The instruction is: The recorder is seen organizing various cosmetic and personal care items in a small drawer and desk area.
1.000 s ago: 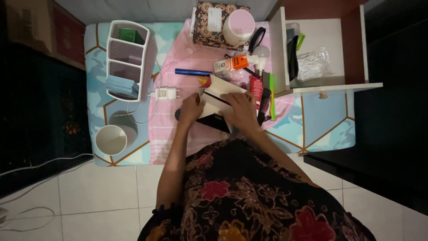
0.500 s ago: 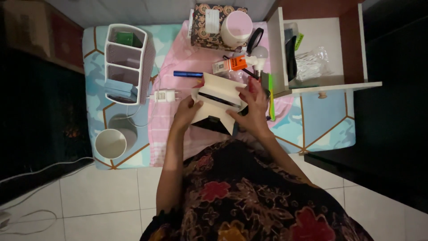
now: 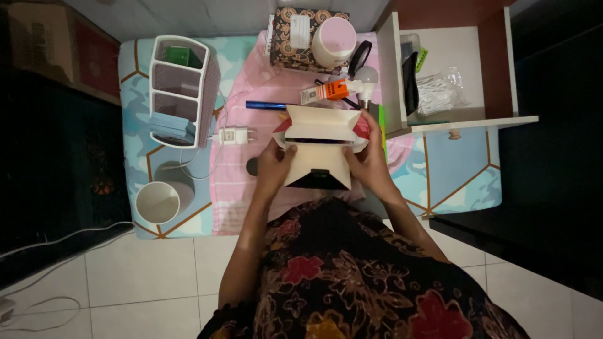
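**Both hands on the open cardboard box, centre of frame**

I see the cream cardboard box held just above the middle of the frame, over the pink cloth. Its upper flap stands open toward the top of the picture and a dark slot shows across the mouth; what lies inside I cannot tell. My left hand clasps the box's left side, thumb on the front face. My right hand clasps the right side, fingers wrapped round the edge. Both grips are closed on the box, neither squeezing it out of shape as far as I can judge.

To handle it well, I judge the box should stay level with the mouth upward, pressure kept on the firm side walls rather than the loose flap, so nothing slides out and the flap does not crease.

Just above the box lie a blue pen, an orange-and-white small carton and a light bulb. A white plug adapter sits just left of the box. At upper centre stands a pink-lidded jar on a patterned book. A white desk organiser fills the upper left, a white cup the lower left, and an open drawer the upper right.
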